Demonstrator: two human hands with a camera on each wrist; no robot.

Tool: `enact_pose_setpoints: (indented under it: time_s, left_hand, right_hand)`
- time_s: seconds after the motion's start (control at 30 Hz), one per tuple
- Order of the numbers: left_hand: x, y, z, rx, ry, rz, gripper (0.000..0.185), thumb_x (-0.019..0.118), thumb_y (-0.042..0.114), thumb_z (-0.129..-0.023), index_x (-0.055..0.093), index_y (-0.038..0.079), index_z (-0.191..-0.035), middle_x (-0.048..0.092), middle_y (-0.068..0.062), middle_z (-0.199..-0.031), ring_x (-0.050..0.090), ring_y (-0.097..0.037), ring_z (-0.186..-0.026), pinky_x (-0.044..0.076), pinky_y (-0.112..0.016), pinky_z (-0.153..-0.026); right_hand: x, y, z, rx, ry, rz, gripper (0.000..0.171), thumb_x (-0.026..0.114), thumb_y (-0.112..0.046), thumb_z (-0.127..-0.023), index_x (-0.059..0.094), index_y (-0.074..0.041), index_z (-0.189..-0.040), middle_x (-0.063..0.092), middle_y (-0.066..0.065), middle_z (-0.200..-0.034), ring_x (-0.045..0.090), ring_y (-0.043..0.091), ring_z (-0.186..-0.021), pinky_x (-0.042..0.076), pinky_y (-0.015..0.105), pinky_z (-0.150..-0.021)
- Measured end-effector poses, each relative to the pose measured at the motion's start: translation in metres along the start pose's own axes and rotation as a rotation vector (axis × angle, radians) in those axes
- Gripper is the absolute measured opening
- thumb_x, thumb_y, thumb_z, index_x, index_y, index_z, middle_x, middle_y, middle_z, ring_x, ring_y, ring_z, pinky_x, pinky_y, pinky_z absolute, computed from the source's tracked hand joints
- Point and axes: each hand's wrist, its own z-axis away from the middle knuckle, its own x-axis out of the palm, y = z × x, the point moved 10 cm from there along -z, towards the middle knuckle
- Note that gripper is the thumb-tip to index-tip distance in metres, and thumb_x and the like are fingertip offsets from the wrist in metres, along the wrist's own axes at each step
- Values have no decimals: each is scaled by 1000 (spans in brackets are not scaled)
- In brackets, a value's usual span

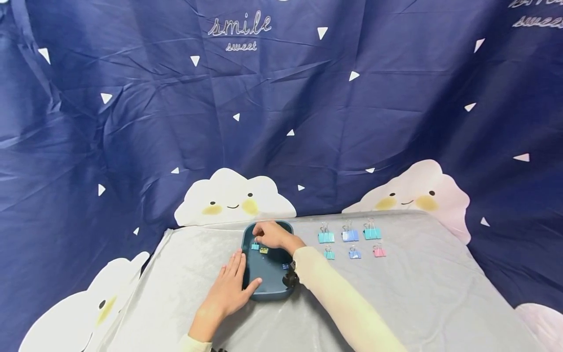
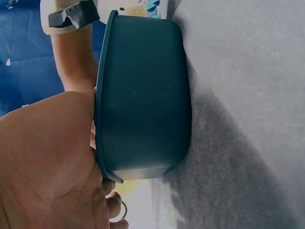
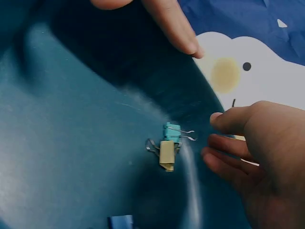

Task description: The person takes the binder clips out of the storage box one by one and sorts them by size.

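My right hand (image 1: 270, 235), fingers loosely curled and empty, hovers mid-frame over the light, stiff teal clip (image 3: 172, 131); I'd pinch its wire handles

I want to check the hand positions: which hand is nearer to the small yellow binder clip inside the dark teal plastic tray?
Right. The right hand hovers just above the small yellow binder clip; the left hand rests on the dark teal plastic tray at its near-left rim.
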Motion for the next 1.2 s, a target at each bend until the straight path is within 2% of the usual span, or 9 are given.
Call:
enact_pose_setpoints:
  time_s: [0.17, 0.27, 0.33, 0.4, 0.5, 0.6, 0.83, 1.2]
  left_hand:
    - [0, -2, -1, -16, 12, -26, 92, 57, 58, -106, 27, -5, -166, 19, -21, -177, 22, -42, -164, 23, -66, -130]
    - [1, -3, -1, -13, 15, -40, 92, 57, 58, -105, 28, -5, -166, 20, -22, -177, 23, -42, -164, 25, -66, -130]
    - [0, -2, -1, -10, 15, -43, 92, 57, 58, -105, 28, -5, -166, 20, -22, -177, 23, -42, -164, 25, -65, -130]
    - [-1, -1, 0, 1, 21, -33, 92, 57, 57, -106, 28, -7, -165, 21, -23, -176, 24, -44, -163, 26, -67, -128]
    - [-2, 1, 0, 7, 30, -22, 91, 57, 57, -106, 30, -8, -164, 23, -24, -176, 25, -45, -162, 26, -68, -128]
    - [-3, 1, 0, 2, 30, -25, 90, 57, 57, -106, 31, -7, -164, 24, -24, -175, 26, -45, -162, 26, -67, -128]
    - [-7, 5, 2, -38, -51, -51, 90, 54, 58, -107, 29, -6, -165, 20, -23, -177, 22, -42, -164, 25, -65, -130]
    - [-5, 4, 1, -42, -55, -36, 89, 55, 56, -107, 28, -6, -165, 20, -23, -177, 21, -42, -164, 24, -65, -130]
  right_hand:
    - [18, 9, 0, 56, -80, 50, 38, 66, -13, -105, 65, -4, -142, 72, 13, -138, 68, 27, -131, 54, 44, -113]
    - [28, 12, 1, 77, -133, 75, 39, 66, -15, -106, 64, -7, -144, 73, 11, -137, 68, 25, -130, 55, 41, -111]
    - [31, 13, 2, 84, -147, 86, 33, 67, -16, -105, 68, -10, -138, 76, 7, -128, 71, 21, -120, 58, 37, -105]
    - [31, 13, 3, 84, -149, 104, 22, 70, -15, -104, 72, -12, -125, 77, 3, -114, 72, 15, -105, 59, 31, -94]
    - [29, 12, 4, 83, -150, 127, 4, 74, -12, -100, 71, -15, -102, 72, -4, -94, 64, 9, -83, 55, 25, -79]
    - [28, 10, 5, 79, -164, 134, 13, 76, -12, -97, 68, -17, -89, 65, -7, -83, 56, 6, -74, 50, 22, -72]
    - [24, 9, 8, 70, -188, 131, 16, 75, -11, -97, 66, -17, -85, 61, -7, -77, 55, 7, -69, 48, 22, -69]
    - [15, 8, 5, 60, -146, 111, 17, 74, -8, -96, 65, -19, -86, 62, -7, -82, 56, 6, -71, 48, 22, -67]
